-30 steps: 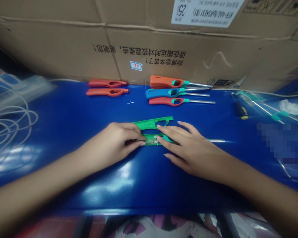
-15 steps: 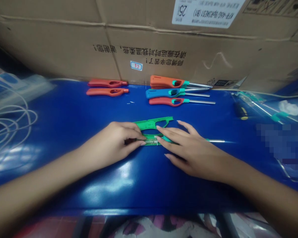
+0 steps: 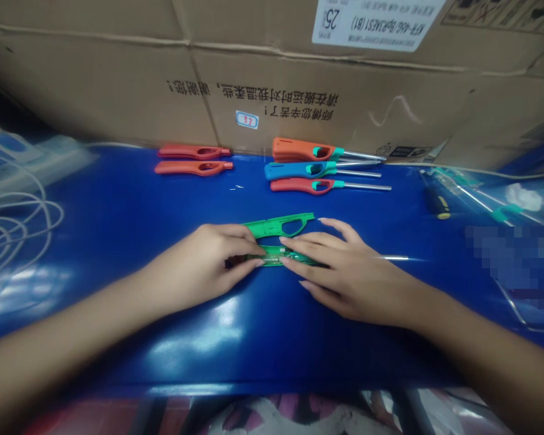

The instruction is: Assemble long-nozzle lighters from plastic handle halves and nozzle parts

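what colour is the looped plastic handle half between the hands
Bright green; the looped plastic handle half shows best in the head view.

The smooth bench (image 3: 185, 356) is deep blue, streaked with pale reflections. The upper long plastic half-shell (image 3: 269, 228) is bright green, and the lower long plastic half-shell (image 3: 272, 249) matches it; the slim metal rod (image 3: 394, 258) is silver. Behind, three long-nosed lighters have teal triggers, silver tubes and plain plastic handles: one orange (image 3: 294, 147), one blue (image 3: 288, 171), one red (image 3: 288, 185). Two slender plastic casings, upper (image 3: 181, 151) and lower (image 3: 179, 168), are solid orange-red. The brown cardboard box (image 3: 118, 72) bears black print, a white label (image 3: 372, 39) with dark lettering, and a small blue-bordered white sticker (image 3: 241, 118) with red digits.
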A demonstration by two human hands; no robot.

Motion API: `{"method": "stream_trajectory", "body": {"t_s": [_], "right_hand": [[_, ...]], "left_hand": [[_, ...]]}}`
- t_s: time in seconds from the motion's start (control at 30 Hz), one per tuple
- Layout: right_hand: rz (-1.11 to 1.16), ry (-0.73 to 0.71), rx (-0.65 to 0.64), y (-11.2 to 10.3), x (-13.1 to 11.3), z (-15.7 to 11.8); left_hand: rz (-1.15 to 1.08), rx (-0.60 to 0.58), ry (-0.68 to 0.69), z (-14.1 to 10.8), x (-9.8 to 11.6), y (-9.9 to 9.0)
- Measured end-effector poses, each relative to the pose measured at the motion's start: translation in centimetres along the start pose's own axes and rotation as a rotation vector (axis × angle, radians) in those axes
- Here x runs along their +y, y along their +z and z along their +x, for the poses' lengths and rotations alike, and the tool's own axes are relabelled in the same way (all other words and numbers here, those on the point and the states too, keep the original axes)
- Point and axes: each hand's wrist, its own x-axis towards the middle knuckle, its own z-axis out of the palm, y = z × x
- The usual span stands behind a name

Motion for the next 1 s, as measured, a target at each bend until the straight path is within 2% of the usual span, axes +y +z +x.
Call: {"method": "stream_trajectory", "body": {"t_s": [0.17, 0.4, 0.53, 0.7, 0.83, 1.0], "right_hand": [[-0.023, -0.014, -0.095, 0.1, -0.5, 0.0], [-0.070, 0.019, -0.120, 0.2, -1.1, 0.0], [-0.088, 0.003, -0.078, -0.6, -0.5, -0.1], [-0.103, 0.121, 0.106, -1.5, 1.2, -0.4], [-0.070, 0.119, 0.085, -1.8, 1.9, -0.6], [-0.107, 0.098, 0.063, -1.5, 1.7, -0.5]], "left_hand": [[0.018, 0.007, 0.010, 0.0, -0.1, 0.0], [0.030, 0.017, 0.032, 0.3, -0.4, -0.1], [0.012, 0.013, 0.031, 0.4, -0.6, -0.3], [0.012, 0.020, 0.039, 0.3, -0.5, -0.2], [0.045, 0.056, 0.071, 0.2, -0.3, -0.2], [0.162, 0.115, 0.100, 0.0, -0.2, -0.3]]}}
